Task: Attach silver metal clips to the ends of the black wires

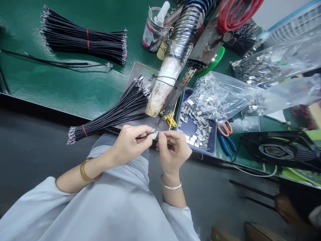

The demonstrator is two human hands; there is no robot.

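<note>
My left hand (130, 142) is closed, pinching a black cable (142, 136) close to its end. My right hand (175, 149) meets it just to the right, thumb and forefinger pressed together at the cable's tip; what they grip is too small to make out. A small whitish piece (154, 135) shows between the two hands, its kind unclear. Behind the left hand lies a bundle of black cables (112, 107), tied with a red band near one end. To the right of my hands, a blue tray (213, 142) holds many small metal connectors (200, 125).
A metal-wrapped duct (175, 50) slants down over the bench (60, 90). Another cable bundle (85, 36) lies at the back left. Blue pliers (227, 144), a black fan (278, 150), a plastic bag of connectors (220, 93) and a jar (151, 35) stand or lie around.
</note>
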